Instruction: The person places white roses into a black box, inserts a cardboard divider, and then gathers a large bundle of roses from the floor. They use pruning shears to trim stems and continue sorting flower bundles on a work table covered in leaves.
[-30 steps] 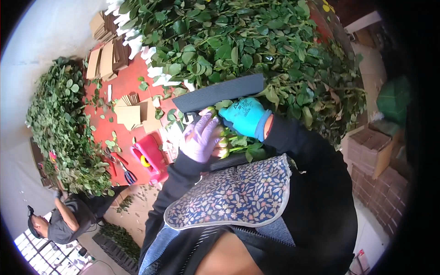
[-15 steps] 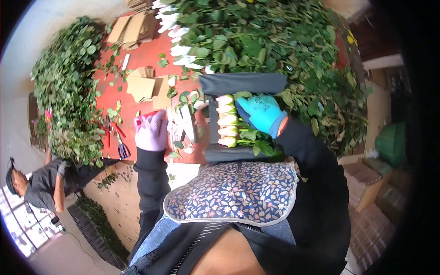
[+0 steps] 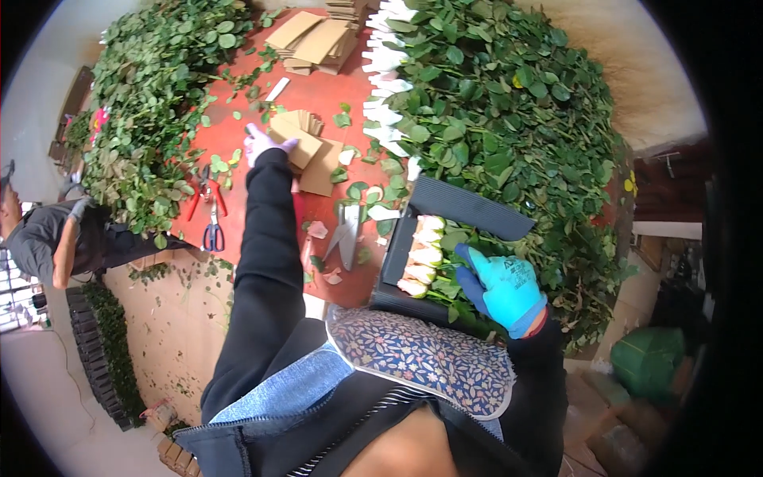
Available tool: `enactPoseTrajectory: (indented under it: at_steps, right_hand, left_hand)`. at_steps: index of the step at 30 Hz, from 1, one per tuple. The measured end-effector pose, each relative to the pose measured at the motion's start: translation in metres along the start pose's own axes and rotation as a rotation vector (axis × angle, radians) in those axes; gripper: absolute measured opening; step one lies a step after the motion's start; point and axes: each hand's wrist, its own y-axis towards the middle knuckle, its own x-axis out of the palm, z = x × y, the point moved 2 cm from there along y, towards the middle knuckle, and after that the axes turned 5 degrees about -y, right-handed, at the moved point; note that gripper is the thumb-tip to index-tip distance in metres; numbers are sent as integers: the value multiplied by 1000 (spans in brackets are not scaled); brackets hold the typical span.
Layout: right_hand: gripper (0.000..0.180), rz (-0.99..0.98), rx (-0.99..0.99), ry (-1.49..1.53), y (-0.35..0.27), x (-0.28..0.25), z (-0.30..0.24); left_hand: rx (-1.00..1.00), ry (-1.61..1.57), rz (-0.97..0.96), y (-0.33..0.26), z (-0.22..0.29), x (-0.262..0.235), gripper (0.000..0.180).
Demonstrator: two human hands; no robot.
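My right hand (image 3: 502, 288), in a blue glove, presses flat on the stems of several pale rose buds (image 3: 423, 254) lying in a row on a black corrugated sheet (image 3: 465, 208). My left hand (image 3: 265, 143), in a light purple glove, is stretched far across the red table (image 3: 318, 87) and grips the edge of a small stack of brown cardboard pieces (image 3: 306, 147).
Heaps of leafy rose stems lie at the left (image 3: 143, 103) and right (image 3: 509, 111). Red-handled cutters (image 3: 205, 195), blue-handled scissors (image 3: 213, 230) and grey shears (image 3: 345, 234) lie on the table. More cardboard (image 3: 314, 40) lies at the back. Another person (image 3: 56, 238) bends at far left.
My left arm has reached out from beside the buds to the cardboard stack. The right hand stays on the rose stems.
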Motion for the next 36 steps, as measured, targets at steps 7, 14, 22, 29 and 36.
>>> enactPoseTrajectory:
  at_steps: [7,14,22,29,36]
  right_hand:
    - [32,71,-113,52,16,-12,5]
    - [44,72,81,491,4,2,1]
    - [29,-79,422,1540,16,52,-8]
    - [29,-378,393,1392,35,89,52]
    - [33,-359,442,1284,48,91,59]
  left_hand:
    - [23,-305,115,171,-156,2,69]
    - [333,-1619,-746,-83,1,-76,26]
    - [265,-1310,-1365,-346,21,-66,53]
    - [588,-874,-1284,-312,-15,-60,14]
    - [982,-370,-745,-292,14,-87,19]
